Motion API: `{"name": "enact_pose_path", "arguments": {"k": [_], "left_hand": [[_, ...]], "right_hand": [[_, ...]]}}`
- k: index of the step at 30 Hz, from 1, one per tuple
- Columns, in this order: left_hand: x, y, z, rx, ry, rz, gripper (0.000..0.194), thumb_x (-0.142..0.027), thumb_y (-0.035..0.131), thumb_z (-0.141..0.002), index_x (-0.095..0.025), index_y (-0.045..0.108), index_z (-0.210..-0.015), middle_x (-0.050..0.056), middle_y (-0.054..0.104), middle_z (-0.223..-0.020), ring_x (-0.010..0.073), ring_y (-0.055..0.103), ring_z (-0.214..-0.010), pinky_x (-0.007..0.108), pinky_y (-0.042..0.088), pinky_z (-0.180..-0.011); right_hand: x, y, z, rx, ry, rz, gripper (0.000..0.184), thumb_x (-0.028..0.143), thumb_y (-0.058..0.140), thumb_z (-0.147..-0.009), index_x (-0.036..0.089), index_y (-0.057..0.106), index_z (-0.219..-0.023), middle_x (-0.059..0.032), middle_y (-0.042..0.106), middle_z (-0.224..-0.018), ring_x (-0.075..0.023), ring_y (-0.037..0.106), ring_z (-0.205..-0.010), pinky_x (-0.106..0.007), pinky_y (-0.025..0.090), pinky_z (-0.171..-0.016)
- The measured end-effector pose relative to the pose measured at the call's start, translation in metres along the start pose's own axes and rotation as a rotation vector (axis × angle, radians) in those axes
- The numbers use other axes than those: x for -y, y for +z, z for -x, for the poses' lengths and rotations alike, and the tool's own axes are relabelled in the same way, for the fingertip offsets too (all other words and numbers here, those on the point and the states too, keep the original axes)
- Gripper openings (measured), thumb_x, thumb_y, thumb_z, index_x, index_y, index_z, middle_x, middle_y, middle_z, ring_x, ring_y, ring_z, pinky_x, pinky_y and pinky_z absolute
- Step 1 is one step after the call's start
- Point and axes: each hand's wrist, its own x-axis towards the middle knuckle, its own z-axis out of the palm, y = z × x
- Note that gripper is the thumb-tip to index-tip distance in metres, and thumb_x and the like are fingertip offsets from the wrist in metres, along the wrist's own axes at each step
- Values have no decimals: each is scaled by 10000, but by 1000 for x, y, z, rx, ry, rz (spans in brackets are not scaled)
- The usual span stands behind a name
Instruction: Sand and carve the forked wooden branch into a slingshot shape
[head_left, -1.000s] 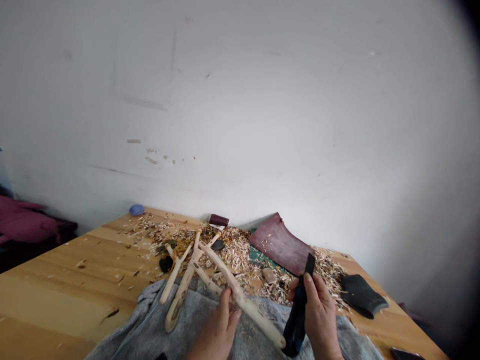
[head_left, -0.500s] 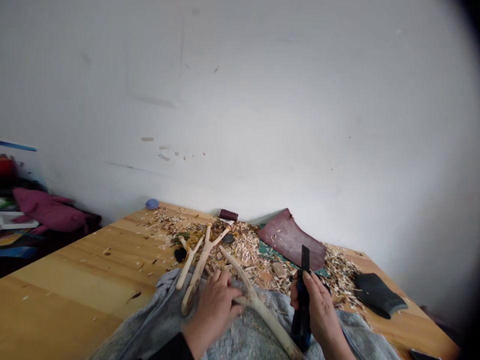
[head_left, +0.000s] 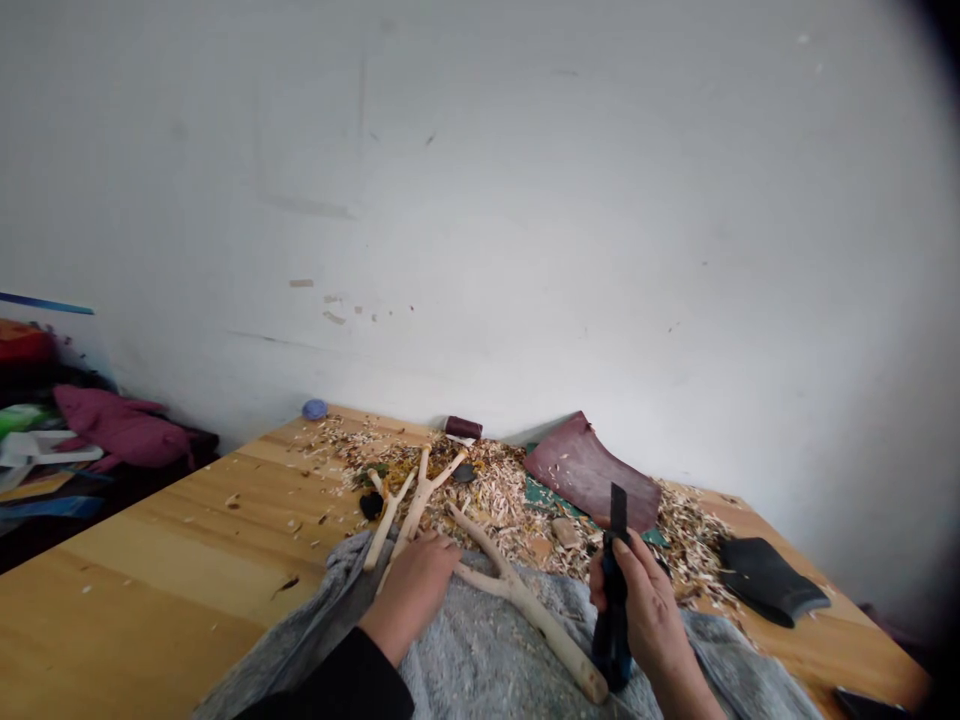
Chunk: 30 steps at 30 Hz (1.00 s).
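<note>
My right hand (head_left: pixel 643 610) is closed around a knife (head_left: pixel 615 590) with a dark blue handle, its black blade pointing up. My left hand (head_left: pixel 414 585) rests palm down on a grey cloth (head_left: pixel 480 660), covering the lower ends of two peeled forked sticks (head_left: pixel 409 510); its fingers are curled over them. A third peeled forked branch (head_left: pixel 525 600) lies on the cloth between my hands, with my left fingers near its fork.
Wood shavings (head_left: pixel 487 485) cover the far part of the wooden table (head_left: pixel 150 590). A dark red leather piece (head_left: pixel 589 470), a black sheath (head_left: pixel 772 580), a dark red roll (head_left: pixel 463 428) and a blue lid (head_left: pixel 315 408) lie there. Clothes are piled at left (head_left: pixel 112 430).
My left hand let go of the forked branch and moved left onto the two other sticks. The branch now lies on the cloth. The view shifted slightly right.
</note>
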Motion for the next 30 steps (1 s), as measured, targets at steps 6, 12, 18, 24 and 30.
{"name": "enact_pose_path", "arguments": {"k": [6,12,18,24,30], "left_hand": [[-13,-12,6,-72,87,-37,248,-153,426,-931,-223,663,-908,44,657,-943,237,560,-968,337,391,-815],[-47,-11,9,-20,24,-28,222,-191,477,-916,-220,634,-1069,58,639,-1015,230,616,-922,336,441,-785],[-62,2,3,128,-68,-31,234,-226,530,-875,-221,652,-1075,83,631,-1103,245,664,-871,330,479,-742],[-58,9,7,66,-32,141,208,-319,520,-860,-219,658,-980,86,674,-930,297,654,-890,373,460,-760],[-36,3,12,221,-193,626,109,-275,599,-694,-215,564,-778,-5,589,-655,181,572,-587,264,390,-535]], "right_hand": [[26,-30,0,-320,-132,86,373,536,544,-852,203,551,-1019,29,558,-611,-124,472,-469,-230,378,-438],[27,-39,0,-292,-180,328,364,520,494,-875,185,592,-979,32,518,-540,-128,445,-452,-231,341,-425],[1,-11,-5,8,-104,636,407,507,375,-903,194,619,-994,31,518,-519,-154,494,-439,-243,372,-462],[1,-2,-1,65,-139,887,415,435,320,-922,203,638,-1051,-14,605,-576,-177,543,-478,-252,356,-507],[-1,-1,0,55,-151,933,437,425,323,-919,197,626,-1135,-37,661,-628,-191,591,-521,-253,377,-530]]}}
